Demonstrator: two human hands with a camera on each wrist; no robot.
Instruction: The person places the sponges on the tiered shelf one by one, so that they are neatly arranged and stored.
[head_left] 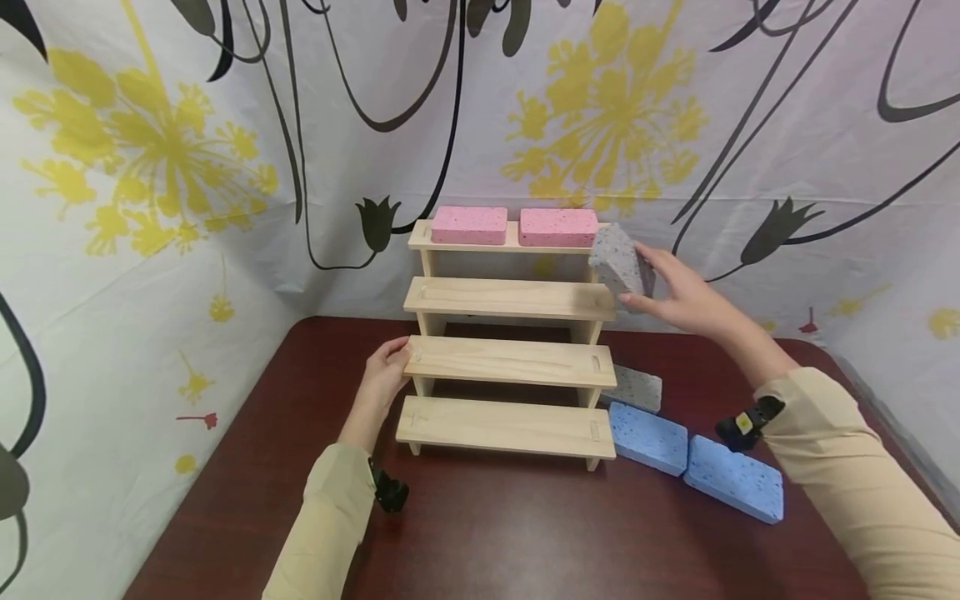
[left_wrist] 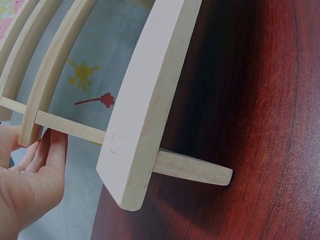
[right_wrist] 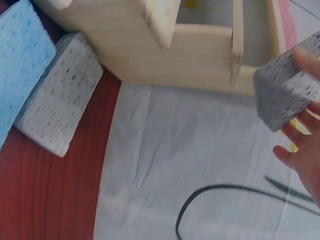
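A grey speckled sponge [head_left: 617,257] is in my right hand [head_left: 678,292], pinched between thumb and fingers beside the upper right end of a wooden tiered shelf [head_left: 510,360]. In the right wrist view this grey sponge [right_wrist: 287,82] hangs tilted near the shelf's side panel [right_wrist: 200,57]. My left hand [head_left: 386,371] grips the left end of the shelf's second step from the bottom, and the left wrist view shows fingers [left_wrist: 56,152] curled under that board. Two pink sponges [head_left: 469,226] lie side by side on the top step.
Right of the shelf, another grey sponge [head_left: 637,389] lies on the dark red table [head_left: 480,533], partly behind the shelf. Two blue sponges [head_left: 648,437] lie end to end in front of it. A patterned cloth [head_left: 480,133] hangs behind and at both sides.
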